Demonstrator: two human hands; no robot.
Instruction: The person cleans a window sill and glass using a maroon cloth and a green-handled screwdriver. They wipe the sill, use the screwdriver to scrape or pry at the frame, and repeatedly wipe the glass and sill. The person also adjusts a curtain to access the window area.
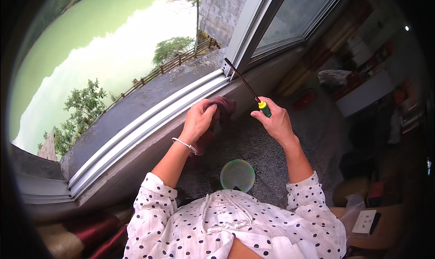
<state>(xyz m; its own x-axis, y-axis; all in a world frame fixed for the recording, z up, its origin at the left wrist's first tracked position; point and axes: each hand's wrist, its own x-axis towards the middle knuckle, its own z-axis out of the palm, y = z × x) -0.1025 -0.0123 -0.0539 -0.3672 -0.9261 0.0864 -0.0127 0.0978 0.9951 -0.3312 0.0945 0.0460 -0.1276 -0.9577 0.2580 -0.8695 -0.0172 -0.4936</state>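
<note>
A dark maroon cloth (222, 106) hangs from my left hand (198, 118), pinched between thumb and fingers beside the inner edge of the windowsill. My right hand (277, 119) grips a screwdriver (245, 84) by its green and yellow handle. Its long dark shaft slants up and left, with the tip in front of the lower end of the white window frame (238, 45); whether it touches cannot be told. Below the frame, the white sliding-window track (146, 128) curves along the sill to the lower left.
A round translucent basin (237, 175) stands on the speckled floor (272, 157) close to my body. At right are a white-fronted cabinet (365, 92) and a table (367, 242) with a card on it. Outside lie a concrete ledge (136, 99), a fence (180, 59) and greenish water.
</note>
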